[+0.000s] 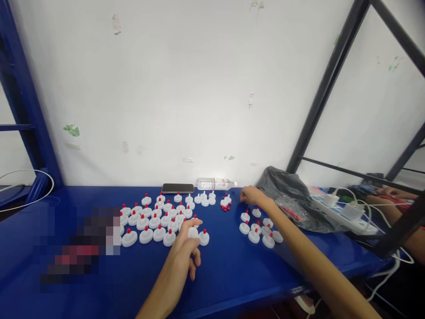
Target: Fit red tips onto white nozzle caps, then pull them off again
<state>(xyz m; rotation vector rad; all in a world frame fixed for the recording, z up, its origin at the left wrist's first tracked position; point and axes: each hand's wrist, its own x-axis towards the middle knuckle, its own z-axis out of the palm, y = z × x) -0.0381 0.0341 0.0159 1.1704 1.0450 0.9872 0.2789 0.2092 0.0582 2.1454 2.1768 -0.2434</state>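
Note:
My left hand is over the front of the larger group on the blue table. A white plastic nozzle cap sits between its thumb and index finger, while the other fingers curl loosely below. Around it stand many white nozzle caps with red tips. My right hand reaches to the back of the table, fingers bent together and pointing down; what they hold is hidden. Just in front of it is the smaller group of red-tipped nozzle caps. Left of it lies a small pile of loose red tips.
Several untipped white nozzle caps stand at the back, near a phone and a clear bottle. A black plastic bag and a power strip with cables lie at right. Another person's arm shows beyond the frame posts.

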